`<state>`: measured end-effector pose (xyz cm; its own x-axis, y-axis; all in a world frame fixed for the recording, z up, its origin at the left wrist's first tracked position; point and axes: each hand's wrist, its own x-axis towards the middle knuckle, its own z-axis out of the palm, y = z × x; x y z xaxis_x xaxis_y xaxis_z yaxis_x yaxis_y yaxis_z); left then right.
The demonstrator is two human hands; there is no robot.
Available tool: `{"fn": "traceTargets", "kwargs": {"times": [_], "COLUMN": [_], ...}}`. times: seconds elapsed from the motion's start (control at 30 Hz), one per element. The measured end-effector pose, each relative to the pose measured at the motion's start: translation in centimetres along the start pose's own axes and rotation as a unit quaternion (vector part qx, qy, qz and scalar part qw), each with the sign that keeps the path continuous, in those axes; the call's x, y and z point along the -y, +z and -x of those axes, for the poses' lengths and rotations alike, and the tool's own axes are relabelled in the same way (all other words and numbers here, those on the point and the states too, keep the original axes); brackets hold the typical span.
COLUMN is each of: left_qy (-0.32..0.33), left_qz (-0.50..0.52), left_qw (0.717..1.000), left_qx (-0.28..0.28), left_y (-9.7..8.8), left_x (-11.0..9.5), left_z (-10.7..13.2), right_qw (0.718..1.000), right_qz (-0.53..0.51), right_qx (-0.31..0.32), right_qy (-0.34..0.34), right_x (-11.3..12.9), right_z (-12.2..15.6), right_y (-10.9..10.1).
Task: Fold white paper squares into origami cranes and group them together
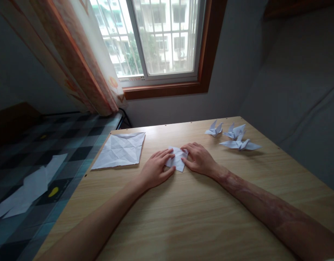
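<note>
While a folded paper (pixel 178 159) is touched at its edges by the half-open left hand (pixel 157 167) and right hand (pixel 202 158), between which it lies, three paper birds (pixel 241 145) are seen beyond the right hand, a creased sheet (pixel 119 150) beside the left.

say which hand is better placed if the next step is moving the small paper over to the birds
Probably the right hand: it touches the small paper on the side nearer the birds. The left hand touches the opposite side, farther from them.
</note>
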<state>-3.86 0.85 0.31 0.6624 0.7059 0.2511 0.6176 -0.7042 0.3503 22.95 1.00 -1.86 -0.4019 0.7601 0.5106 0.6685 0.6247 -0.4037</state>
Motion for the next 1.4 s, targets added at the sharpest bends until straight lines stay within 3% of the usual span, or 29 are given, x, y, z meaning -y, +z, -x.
{"fn": "traceTargets", "kwargs": {"times": [0.1, 0.33, 0.53, 0.7, 0.93, 1.2, 1.4], "left_qy": [-0.003, 0.023, -0.039, -0.051, -0.033, -0.053, -0.049], "left_qz": [0.011, 0.012, -0.007, 0.002, 0.118, 0.074, 0.075], "left_qw": [1.000, 0.999, 0.997, 0.998, 0.992, 0.996, 0.995], "left_qx": [0.009, -0.027, -0.063, -0.042, 0.004, 0.004, 0.038], "left_y": [-0.2, -0.5, -0.9, -1.3, -1.2, -1.8, -2.6], "left_x": [0.0, -0.5, -2.0, -2.3, -0.8, -0.3, -0.5], "left_z": [0.0, -0.3, -0.4, -0.5, -0.5, -0.5, -0.7], "right_qw": [0.998, 0.985, 0.981, 0.976, 0.972, 0.969, 0.971], "right_qz": [-0.051, -0.161, -0.180, -0.200, -0.208, -0.220, -0.214], "right_qx": [-0.015, -0.015, -0.009, -0.001, -0.004, -0.009, -0.007], "right_qy": [0.028, 0.068, 0.071, 0.089, 0.108, 0.114, 0.104], "right_x": [-0.5, -1.2, -0.6, -0.7, -0.3, -0.3, -0.3], "right_z": [0.0, -0.1, -0.2, -0.2, -0.4, -0.3, -0.3], "right_y": [0.3, 0.5, 0.0, 0.0, -0.3, -0.4, -0.4]}}
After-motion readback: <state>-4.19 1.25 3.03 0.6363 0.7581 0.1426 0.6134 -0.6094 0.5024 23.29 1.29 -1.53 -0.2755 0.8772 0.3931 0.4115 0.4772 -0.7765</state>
